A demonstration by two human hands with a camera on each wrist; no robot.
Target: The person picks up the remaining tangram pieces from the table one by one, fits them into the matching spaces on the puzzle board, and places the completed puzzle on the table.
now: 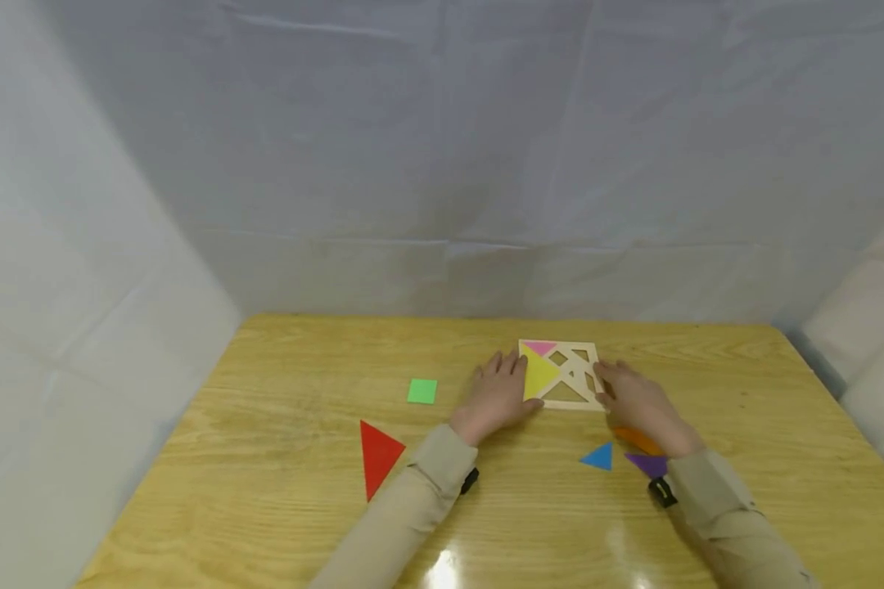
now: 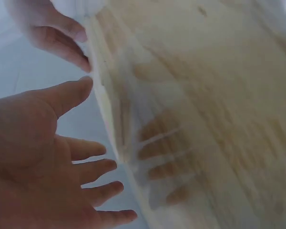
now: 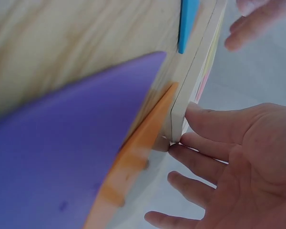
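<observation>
A pale wooden tangram board point(image 1: 572, 397) lies flat with a yellow triangle point(image 1: 539, 375) and a pink triangle point(image 1: 541, 348) in its left part; several other cutouts show bare table. My left hand point(image 1: 495, 394) rests at the board's left edge, fingers spread and its fingertips beside the yellow triangle. At the opposite edge is my right hand point(image 1: 641, 401), with loosely extended fingers. In the right wrist view its thumb point(image 3: 214, 124) touches the board's corner point(image 3: 179, 117). Near the right wrist lie an orange piece point(image 1: 639, 442), a purple piece point(image 1: 648, 465) and a blue triangle point(image 1: 598, 456).
A green square point(image 1: 422, 391) lies left of the left hand. The red triangle point(image 1: 379, 456) is nearer the front, beside the left sleeve. The wooden table point(image 1: 287, 384) is bordered by pale sheeting point(image 1: 442, 164) at the back and sides.
</observation>
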